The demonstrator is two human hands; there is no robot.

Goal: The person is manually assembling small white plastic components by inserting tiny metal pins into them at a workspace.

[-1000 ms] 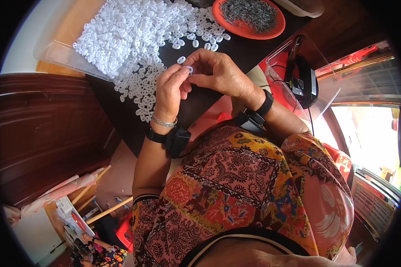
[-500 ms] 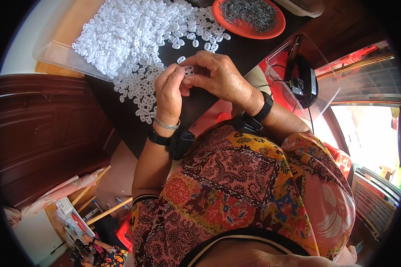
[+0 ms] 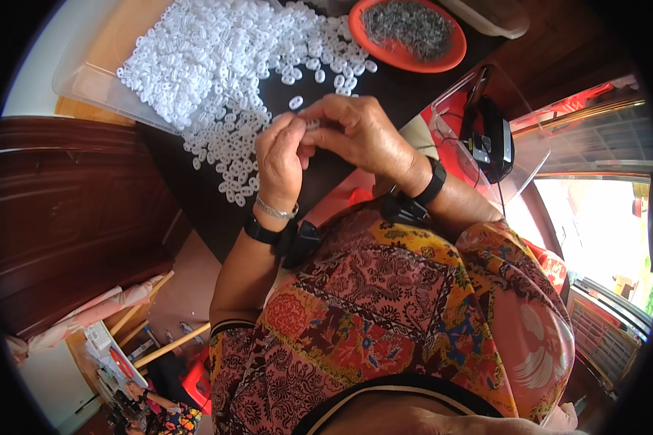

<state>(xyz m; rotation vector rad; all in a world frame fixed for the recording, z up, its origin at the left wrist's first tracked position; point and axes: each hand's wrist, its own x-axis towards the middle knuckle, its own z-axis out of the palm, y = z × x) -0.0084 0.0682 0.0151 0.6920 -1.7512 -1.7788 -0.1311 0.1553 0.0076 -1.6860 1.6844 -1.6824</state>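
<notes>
Above the dark table, my left hand and my right hand meet fingertip to fingertip. Pinched between them is a small white oval plastic piece with holes, mostly covered by the fingers. Both hands are closed on it. Just beyond the fingertips lies a loose white piece. A big heap of like white pieces spreads to the far left, thinning out beside my left hand. At the far right stands an orange-red plate with a mound of small grey metal-looking parts.
A clear plastic tub lies under the heap's left side. To the right, a clear bin holds a black device with cables. Dark wooden panelling flanks the table. Another person sits at the lower left.
Both hands have shifted slightly toward me and the fingers have turned a little, so less of the white piece shows. The view has moved slightly too.
</notes>
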